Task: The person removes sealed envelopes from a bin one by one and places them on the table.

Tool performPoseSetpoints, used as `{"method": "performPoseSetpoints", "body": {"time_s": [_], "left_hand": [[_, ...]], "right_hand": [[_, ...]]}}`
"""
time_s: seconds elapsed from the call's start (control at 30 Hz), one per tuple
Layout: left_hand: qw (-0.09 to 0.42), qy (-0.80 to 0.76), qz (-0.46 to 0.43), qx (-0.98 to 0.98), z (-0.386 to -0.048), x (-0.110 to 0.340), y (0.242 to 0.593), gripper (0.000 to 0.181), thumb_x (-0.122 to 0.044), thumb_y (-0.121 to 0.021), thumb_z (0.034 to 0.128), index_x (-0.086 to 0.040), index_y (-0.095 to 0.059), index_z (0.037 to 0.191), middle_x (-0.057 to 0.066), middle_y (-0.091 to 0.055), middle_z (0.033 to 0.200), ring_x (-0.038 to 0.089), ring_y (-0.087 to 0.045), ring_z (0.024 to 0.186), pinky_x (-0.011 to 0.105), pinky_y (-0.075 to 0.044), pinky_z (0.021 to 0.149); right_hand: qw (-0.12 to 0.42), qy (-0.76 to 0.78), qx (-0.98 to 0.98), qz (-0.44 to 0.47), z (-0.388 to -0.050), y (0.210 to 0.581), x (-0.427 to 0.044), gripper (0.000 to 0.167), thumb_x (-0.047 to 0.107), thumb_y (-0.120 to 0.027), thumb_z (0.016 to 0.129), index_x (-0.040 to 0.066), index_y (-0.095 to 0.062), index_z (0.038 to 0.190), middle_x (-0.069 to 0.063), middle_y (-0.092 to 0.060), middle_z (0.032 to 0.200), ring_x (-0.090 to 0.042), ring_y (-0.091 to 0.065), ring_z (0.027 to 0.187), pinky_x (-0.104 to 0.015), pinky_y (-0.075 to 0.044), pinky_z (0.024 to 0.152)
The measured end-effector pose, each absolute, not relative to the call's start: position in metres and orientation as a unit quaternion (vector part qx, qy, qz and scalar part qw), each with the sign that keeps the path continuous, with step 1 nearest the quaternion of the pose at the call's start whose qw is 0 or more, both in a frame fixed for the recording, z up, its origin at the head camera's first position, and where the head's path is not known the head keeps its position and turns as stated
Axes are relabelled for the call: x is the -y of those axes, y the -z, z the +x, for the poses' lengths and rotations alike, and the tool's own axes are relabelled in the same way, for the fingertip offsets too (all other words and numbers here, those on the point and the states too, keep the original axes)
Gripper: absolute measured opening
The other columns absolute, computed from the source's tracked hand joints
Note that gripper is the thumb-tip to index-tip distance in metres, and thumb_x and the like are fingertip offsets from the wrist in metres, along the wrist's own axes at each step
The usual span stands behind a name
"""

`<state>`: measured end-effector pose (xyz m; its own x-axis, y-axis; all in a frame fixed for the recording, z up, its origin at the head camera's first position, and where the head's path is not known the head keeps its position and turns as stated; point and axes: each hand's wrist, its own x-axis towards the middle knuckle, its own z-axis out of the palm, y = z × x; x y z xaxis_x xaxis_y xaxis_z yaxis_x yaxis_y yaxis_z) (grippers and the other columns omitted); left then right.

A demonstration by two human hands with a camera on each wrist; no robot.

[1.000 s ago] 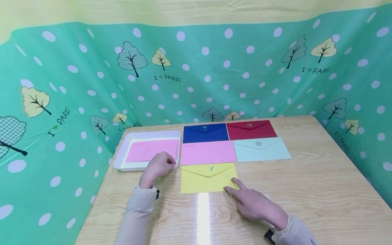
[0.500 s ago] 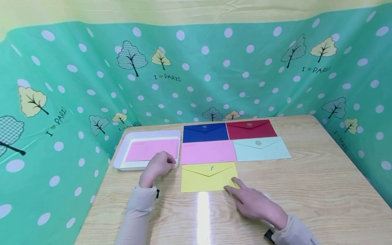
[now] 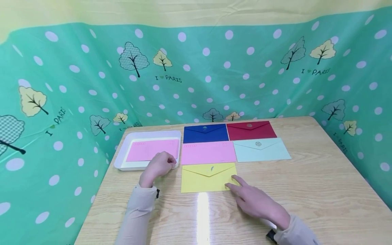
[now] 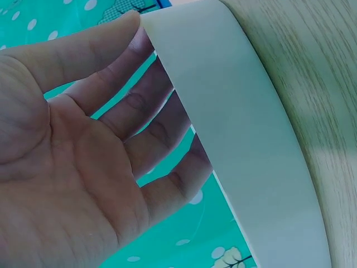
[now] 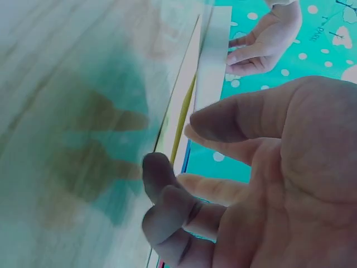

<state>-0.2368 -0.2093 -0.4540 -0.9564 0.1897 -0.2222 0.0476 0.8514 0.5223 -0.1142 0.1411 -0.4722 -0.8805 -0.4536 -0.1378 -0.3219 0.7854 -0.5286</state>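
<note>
My left hand (image 3: 158,166) grips the front right part of the white tray (image 3: 133,167). In the left wrist view its fingers (image 4: 136,103) pass behind the tray's wall, while the thumb lies at the rim. A pink envelope lies flat inside the tray (image 3: 150,150). At the lower right of the yellow envelope (image 3: 203,183), my right hand (image 3: 255,200) hovers or touches lightly with thumb and forefinger spread. The right wrist view shows the thumb and forefinger apart, other fingers bent, and nothing gripped. Whether the fingertips press the paper I cannot tell.
Behind the yellow envelope lie another pink envelope (image 3: 208,153) and a mint envelope (image 3: 261,150). A blue envelope (image 3: 206,135) and a red one (image 3: 251,132) form the back row. A green patterned curtain (image 3: 196,68) encloses the wooden table (image 3: 324,190).
My right hand's fingertips have shifted very slightly forward over the yellow envelope. The left hand keeps its place at the tray, and the envelopes stay where they were.
</note>
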Motion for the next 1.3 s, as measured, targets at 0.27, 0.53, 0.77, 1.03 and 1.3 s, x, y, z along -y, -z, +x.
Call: {"method": "performPoseSetpoints", "body": {"time_s": [0.27,0.53,0.77,1.03,1.3], "left_hand": [[0.139,-0.291,0.049,-0.945,-0.237,0.216,0.451,0.022,-0.011,-0.064,0.1040,0.000,-0.077,0.116,0.010,-0.072,0.103,0.023,-0.059,0.081,0.039,-0.052,0.077],[0.114,-0.289,0.041,-0.950,-0.237,0.231,0.443,0.028,-0.011,-0.057,0.1079,0.003,-0.071,0.128,0.019,-0.070,0.126,0.034,-0.065,0.113,0.054,-0.051,0.098],[0.146,-0.258,0.025,-0.955,-0.238,0.237,0.447,0.037,-0.015,-0.050,0.1110,0.001,-0.062,0.142,0.023,-0.060,0.144,0.045,-0.051,0.137,0.061,-0.040,0.112],[0.170,-0.222,0.022,-0.960,-0.238,0.241,0.458,0.037,-0.017,-0.051,0.1100,0.003,-0.065,0.139,0.025,-0.061,0.142,0.041,-0.058,0.126,0.060,-0.042,0.109],[0.186,-0.223,0.017,-0.957,-0.240,0.247,0.460,0.040,-0.019,-0.049,0.1102,0.004,-0.062,0.141,0.026,-0.060,0.143,0.038,-0.059,0.118,0.059,-0.045,0.105]], "right_hand": [[0.116,0.259,-0.941,-0.182,-0.123,0.473,-0.135,0.044,0.005,-0.057,0.102,0.013,-0.064,0.145,-0.018,-0.044,0.160,-0.037,-0.057,0.134,-0.059,-0.050,0.103],[0.081,0.295,-0.936,-0.174,-0.132,0.466,-0.127,0.042,0.002,-0.058,0.099,0.009,-0.067,0.139,-0.013,-0.056,0.147,-0.033,-0.060,0.130,-0.054,-0.051,0.103],[0.076,0.317,-0.932,-0.160,-0.139,0.462,-0.121,0.035,0.003,-0.060,0.101,0.011,-0.070,0.134,-0.007,-0.062,0.140,-0.029,-0.060,0.129,-0.051,-0.050,0.105],[0.093,0.348,-0.921,-0.147,-0.142,0.465,-0.115,0.034,0.002,-0.060,0.101,0.013,-0.072,0.131,-0.005,-0.064,0.138,-0.026,-0.063,0.121,-0.049,-0.052,0.099],[0.092,0.349,-0.920,-0.155,-0.145,0.463,-0.116,0.034,0.002,-0.059,0.101,0.013,-0.071,0.131,-0.004,-0.064,0.137,-0.020,-0.064,0.110,-0.046,-0.053,0.095]]}}
